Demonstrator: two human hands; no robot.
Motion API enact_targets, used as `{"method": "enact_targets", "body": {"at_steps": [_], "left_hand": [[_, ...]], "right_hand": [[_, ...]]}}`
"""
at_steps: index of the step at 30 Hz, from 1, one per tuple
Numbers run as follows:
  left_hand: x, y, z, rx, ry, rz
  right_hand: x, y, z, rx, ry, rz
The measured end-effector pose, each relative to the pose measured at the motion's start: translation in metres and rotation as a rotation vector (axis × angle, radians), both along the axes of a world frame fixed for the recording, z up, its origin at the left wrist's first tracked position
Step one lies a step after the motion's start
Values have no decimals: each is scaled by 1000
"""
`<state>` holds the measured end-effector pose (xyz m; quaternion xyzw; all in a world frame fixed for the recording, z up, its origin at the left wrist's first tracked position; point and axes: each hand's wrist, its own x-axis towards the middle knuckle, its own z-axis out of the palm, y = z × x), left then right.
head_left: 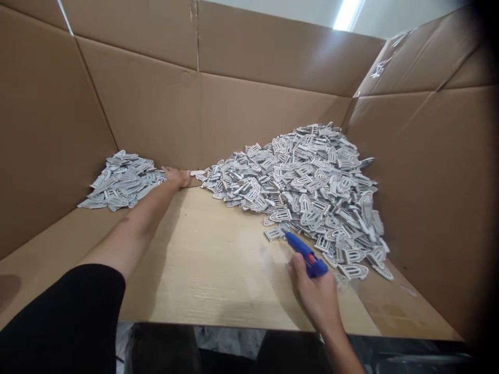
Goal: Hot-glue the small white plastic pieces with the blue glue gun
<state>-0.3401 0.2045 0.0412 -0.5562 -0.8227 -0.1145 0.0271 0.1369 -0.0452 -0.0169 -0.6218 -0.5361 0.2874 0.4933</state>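
Right hand [316,291] closed around blue tool [302,251], tip beside large pile [304,182] on table [202,249]. Left hand [177,177] at small pile [120,182]; grip cannot be told. Apparent step: left-hand reach; next move calls for a steady tool tip.

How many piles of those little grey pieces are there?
2. The small pile is at the back left, by the left hand; the big pile spreads from the middle rightward, near the blue tool.

A pale tabletop [202,265] bears heaps of grey parts [296,176].
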Motion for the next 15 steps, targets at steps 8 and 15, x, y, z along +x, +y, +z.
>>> {"method": "enact_targets", "body": {"at_steps": [8,15], "left_hand": [[117,-46,22,248,85,-272],[267,-136,-20,322,-107,-900]], "right_hand": [[1,10,-5,128,51,-171],[1,17,-6,191,47,-246]]}}
